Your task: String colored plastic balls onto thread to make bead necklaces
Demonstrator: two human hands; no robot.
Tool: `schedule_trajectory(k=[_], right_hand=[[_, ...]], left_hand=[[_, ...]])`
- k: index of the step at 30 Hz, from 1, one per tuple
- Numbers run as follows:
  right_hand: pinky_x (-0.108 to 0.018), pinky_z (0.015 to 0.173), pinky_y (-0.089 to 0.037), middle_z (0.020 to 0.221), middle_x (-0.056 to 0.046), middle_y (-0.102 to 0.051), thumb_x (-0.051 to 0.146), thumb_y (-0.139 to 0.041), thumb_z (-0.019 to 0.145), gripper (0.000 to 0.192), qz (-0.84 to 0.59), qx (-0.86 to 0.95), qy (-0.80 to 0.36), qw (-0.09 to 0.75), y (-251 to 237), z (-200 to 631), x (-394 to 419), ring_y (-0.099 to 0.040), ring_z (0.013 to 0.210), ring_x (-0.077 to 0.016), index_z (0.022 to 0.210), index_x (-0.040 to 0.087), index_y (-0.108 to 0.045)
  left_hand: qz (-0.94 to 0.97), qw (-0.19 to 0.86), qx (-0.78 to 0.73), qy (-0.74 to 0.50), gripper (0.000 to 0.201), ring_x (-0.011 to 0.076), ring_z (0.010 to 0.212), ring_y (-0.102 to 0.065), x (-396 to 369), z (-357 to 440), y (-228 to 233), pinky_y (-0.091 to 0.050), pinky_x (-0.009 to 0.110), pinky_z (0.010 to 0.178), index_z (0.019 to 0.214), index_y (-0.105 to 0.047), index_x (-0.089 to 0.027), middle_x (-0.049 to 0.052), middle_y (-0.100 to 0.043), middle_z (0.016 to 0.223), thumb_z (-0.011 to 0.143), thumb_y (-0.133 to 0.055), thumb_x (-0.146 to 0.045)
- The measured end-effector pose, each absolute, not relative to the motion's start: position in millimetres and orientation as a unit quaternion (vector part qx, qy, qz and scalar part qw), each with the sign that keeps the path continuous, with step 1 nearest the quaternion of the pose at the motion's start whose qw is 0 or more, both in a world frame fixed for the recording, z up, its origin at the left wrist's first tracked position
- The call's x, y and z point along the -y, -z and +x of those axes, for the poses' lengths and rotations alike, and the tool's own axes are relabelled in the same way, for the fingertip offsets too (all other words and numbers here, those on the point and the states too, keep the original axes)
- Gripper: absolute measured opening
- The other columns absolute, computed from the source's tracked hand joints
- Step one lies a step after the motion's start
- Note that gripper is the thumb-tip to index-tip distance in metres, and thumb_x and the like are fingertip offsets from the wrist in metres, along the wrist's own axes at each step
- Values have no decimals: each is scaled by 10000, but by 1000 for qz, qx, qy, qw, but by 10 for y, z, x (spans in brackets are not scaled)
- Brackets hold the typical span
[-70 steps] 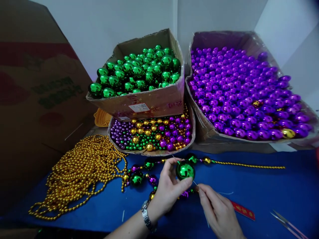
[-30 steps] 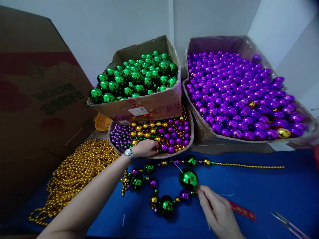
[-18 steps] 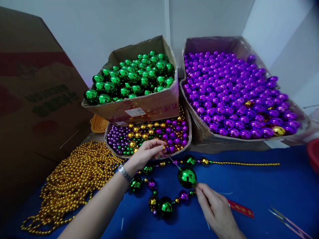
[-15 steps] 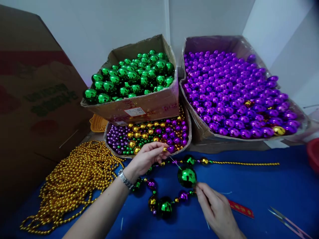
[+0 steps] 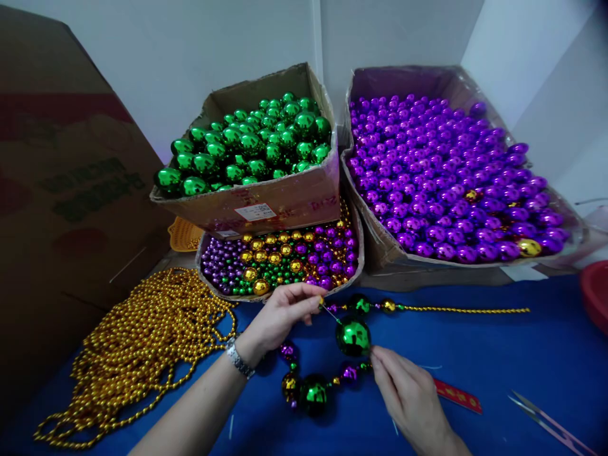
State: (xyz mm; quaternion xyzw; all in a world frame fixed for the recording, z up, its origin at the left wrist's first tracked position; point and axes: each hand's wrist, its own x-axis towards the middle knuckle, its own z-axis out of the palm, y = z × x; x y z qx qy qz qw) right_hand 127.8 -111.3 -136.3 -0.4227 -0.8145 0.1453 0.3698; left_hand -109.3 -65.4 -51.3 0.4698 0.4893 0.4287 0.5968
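A bead strand (image 5: 327, 380) of green, gold and purple balls curls on the blue cloth. My right hand (image 5: 408, 399) pinches the strand just below a large green ball (image 5: 353, 336), from which a thin needle (image 5: 330, 313) sticks up to the left. My left hand (image 5: 280, 313) pinches a small gold bead (image 5: 321, 301) at the needle's tip. The strand's far end runs on as a thin gold twisted chain (image 5: 465, 310).
A tray of mixed small beads (image 5: 280, 263) sits behind the hands, under a box of green balls (image 5: 251, 149). A big box of purple balls (image 5: 451, 177) stands right. Gold bead chains (image 5: 137, 342) pile left. Scissors (image 5: 546, 418), a red strip (image 5: 458, 397).
My left hand let go of the green ball, reached into the mixed bead tray, picked a small gold bead and brought it back to the needle tip. My right hand stayed.
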Motion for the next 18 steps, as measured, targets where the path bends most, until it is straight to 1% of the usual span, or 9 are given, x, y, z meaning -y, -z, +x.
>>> schedule_trajectory(k=[1,3,6,8,9,12,15,17,18], right_hand=[[-266,661,-493,786,-64,-673,199,-356,944,229,-425,822,-123,358,1402,1265,1104,-655,703,-179,1014,168,-572],[-262,608,-485,756,-61,-671,210,-332,950,246,-447,835,-94,308,1488,1229,1082,-657,665,-179,1028,161,-560],[-246,504,-452,661,-39,-631,226,-320,941,253,-476,844,-77,233,1595,1190,1041,-641,596,-181,883,179,-562],[-238,490,-447,722,-45,-636,218,-346,921,242,-469,855,-70,212,1623,1200,1010,-645,616,-180,811,193,-561],[-230,491,-451,782,-48,-644,211,-361,913,228,-463,859,-70,207,1621,1215,995,-651,632,-173,826,199,-571],[-215,554,-489,932,-48,-650,200,-376,913,227,-462,856,-87,216,1554,1256,953,-669,706,-150,994,223,-587],[-246,722,-522,1076,-72,-634,216,-376,925,306,-457,838,-134,267,1445,1216,929,-657,899,-169,1194,209,-521],[-259,775,-519,1103,-79,-627,217,-369,930,316,-438,831,-173,296,1384,1145,925,-642,944,-173,1207,196,-520],[-257,764,-523,1055,-74,-642,214,-360,934,298,-426,830,-193,305,1362,1109,925,-649,913,-169,1160,194,-553]], left_hand=[[495,574,-503,-415,266,105,660,-539,681,-1068,515,-432,197,546,967,-664,-148,30,-612,792,745,-684,-293],[531,541,-519,-395,265,98,638,-523,742,-1009,558,-428,199,550,963,-647,-154,16,-610,774,746,-681,-303],[546,523,-527,-386,226,104,625,-524,831,-931,711,-427,211,555,888,-640,-140,27,-628,763,757,-667,-323],[557,499,-537,-390,218,121,630,-540,874,-905,818,-438,233,566,818,-653,-127,58,-652,793,779,-639,-341],[567,478,-544,-392,221,134,643,-554,889,-898,852,-448,247,583,797,-660,-126,69,-661,802,789,-624,-344],[609,398,-561,-396,198,172,697,-594,920,-878,842,-468,281,650,771,-670,-145,71,-677,778,806,-603,-328],[638,350,-553,-406,155,187,738,-615,943,-830,696,-477,290,692,786,-673,-175,61,-689,796,811,-598,-308],[644,349,-537,-418,142,188,758,-622,954,-797,581,-485,289,709,795,-671,-183,60,-693,829,811,-599,-303],[646,359,-527,-421,143,186,762,-624,952,-790,527,-488,286,711,798,-668,-181,61,-692,837,812,-598,-304]])
